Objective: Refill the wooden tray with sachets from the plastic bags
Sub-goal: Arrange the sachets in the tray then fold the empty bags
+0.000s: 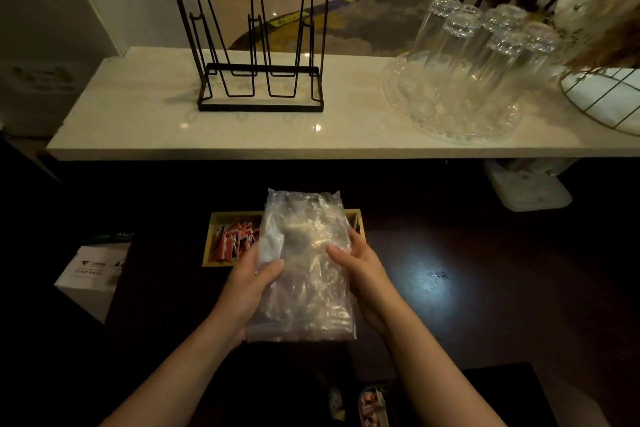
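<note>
head view, dim light. i have both hands on one clear plastic bag [304,267], held up over the dark lower counter [450,288]. left hand [251,284] grips the bag's left edge, thumb across the front; right hand [360,270] grips the right edge, thumb likewise on the front. bag is crumpled, long axis running away from me; i cannot tell what, if anything, is inside it.

the wooden tray [213,239] sits on the dark counter behind the bag, which hides its middle and most of its right side. left compartment holds red-and-white sachets [235,241] standing on edge; the right compartment's contents are too hidden to read.

upper pale shelf [138,114]: black wire rack [258,45] with a wooden top bar, and upturned glasses [485,55] on a clear glass dish [450,121]. white box [93,270] left of the tray.
</note>
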{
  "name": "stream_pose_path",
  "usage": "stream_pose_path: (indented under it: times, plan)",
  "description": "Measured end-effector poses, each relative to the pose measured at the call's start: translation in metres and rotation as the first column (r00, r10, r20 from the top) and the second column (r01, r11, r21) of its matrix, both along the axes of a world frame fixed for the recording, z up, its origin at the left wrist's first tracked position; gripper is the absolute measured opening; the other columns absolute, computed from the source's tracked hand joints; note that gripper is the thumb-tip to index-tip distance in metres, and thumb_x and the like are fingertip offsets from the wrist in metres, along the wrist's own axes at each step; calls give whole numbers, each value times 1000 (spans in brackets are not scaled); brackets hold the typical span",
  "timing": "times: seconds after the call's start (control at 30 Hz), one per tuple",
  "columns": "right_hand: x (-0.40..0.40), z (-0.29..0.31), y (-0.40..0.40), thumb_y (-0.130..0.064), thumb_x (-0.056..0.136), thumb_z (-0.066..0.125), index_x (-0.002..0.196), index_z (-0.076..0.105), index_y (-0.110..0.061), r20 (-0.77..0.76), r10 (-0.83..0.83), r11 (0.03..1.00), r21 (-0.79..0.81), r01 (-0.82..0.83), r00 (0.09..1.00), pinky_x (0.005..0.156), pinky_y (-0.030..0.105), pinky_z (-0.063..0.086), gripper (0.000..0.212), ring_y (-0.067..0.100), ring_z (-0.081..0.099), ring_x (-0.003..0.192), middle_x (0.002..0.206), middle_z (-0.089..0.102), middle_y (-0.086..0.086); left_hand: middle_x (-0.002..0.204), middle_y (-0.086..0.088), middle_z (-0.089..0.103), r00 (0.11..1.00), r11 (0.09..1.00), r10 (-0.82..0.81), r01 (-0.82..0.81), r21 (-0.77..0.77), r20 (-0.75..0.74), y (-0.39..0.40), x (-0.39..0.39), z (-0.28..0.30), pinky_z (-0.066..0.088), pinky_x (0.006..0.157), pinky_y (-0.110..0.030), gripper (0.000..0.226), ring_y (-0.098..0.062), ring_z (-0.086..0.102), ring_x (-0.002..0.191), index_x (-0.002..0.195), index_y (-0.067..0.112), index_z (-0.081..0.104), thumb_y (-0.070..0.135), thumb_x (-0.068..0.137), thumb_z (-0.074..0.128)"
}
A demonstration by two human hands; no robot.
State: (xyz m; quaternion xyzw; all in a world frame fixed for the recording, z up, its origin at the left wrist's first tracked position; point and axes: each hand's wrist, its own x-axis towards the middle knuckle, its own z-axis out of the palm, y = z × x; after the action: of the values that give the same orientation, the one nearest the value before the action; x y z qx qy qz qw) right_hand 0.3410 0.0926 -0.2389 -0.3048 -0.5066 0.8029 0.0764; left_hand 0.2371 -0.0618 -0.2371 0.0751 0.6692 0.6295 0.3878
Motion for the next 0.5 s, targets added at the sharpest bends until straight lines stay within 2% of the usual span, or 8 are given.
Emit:
stream_pose_path:
  times: [0.1, 0.17, 0.23, 0.3, 0.37, 0.43, 0.5]
  plan:
    - [10, 3, 7, -16, 79, 71, 125, 56, -9, 90, 163, 985, -64, -157, 982, 100, 57, 45, 48, 38, 62, 109, 118, 67, 18, 107, -1, 72, 997, 999, -6, 8, 33, -81, -1, -2, 1, 57, 75, -28, 35, -17, 70, 94, 122, 29, 55, 9, 93, 52]
    - [12, 3, 10, -16, 78, 71, 118, 59, -6, 124, 180, 983, -72, -172, 976, 101, 60, 43, 43, 40, 62, 104, 117, 66, 23, 104, -1, 73, 999, 995, -34, 33, 94, 7, -3, -4, 2, 57, 70, -26, 31, -18, 71, 90, 115, 29, 60, 8, 94, 49]
    - [13, 5, 11, -10, 85, 64, 119, 60, -9, 91, 173, 983, -74, -166, 981, 91, 48, 54, 34, 30, 67, 92, 111, 68, 21, 96, -4, 74, 983, 986, -65, 37, 164, 172, -4, -4, 7, 58, 65, -30, 29, -21, 70, 84, 107, 24, 65, 8, 95, 44]
    - [13, 5, 12, -3, 90, 54, 117, 64, -11, 15, 150, 984, -99, -148, 989, 78, 34, 58, 30, 21, 69, 83, 102, 72, 12, 87, -5, 74, 960, 985, -47, -1, 173, 275, -6, -6, 6, 58, 61, -30, 28, -20, 70, 77, 101, 19, 66, 6, 95, 42]
    - [13, 7, 14, -1, 89, 53, 100, 72, -12, -17, 121, 985, -121, -122, 993, 70, 30, 58, 24, 19, 69, 76, 89, 74, 8, 81, -5, 73, 949, 986, -13, -41, 165, 315, -8, -9, 5, 56, 57, -28, 32, -19, 68, 71, 91, 16, 68, 2, 94, 40]
    - [14, 6, 17, 0, 85, 55, 76, 73, -15, -27, 119, 986, -113, -121, 993, 59, 28, 55, 25, 18, 66, 65, 74, 71, 5, 68, -5, 68, 940, 987, 11, -65, 149, 340, -11, -14, 3, 50, 48, -26, 42, -16, 63, 56, 73, 16, 68, 0, 94, 35]
    - [14, 6, 20, 9, 82, 50, 59, 69, -14, -26, 121, 989, -88, -122, 992, 49, 25, 52, 37, 17, 61, 54, 61, 65, 4, 54, -5, 62, 938, 988, -4, -50, 148, 346, -13, -17, 6, 43, 35, -21, 39, -13, 55, 39, 75, 11, 61, 4, 97, 30]
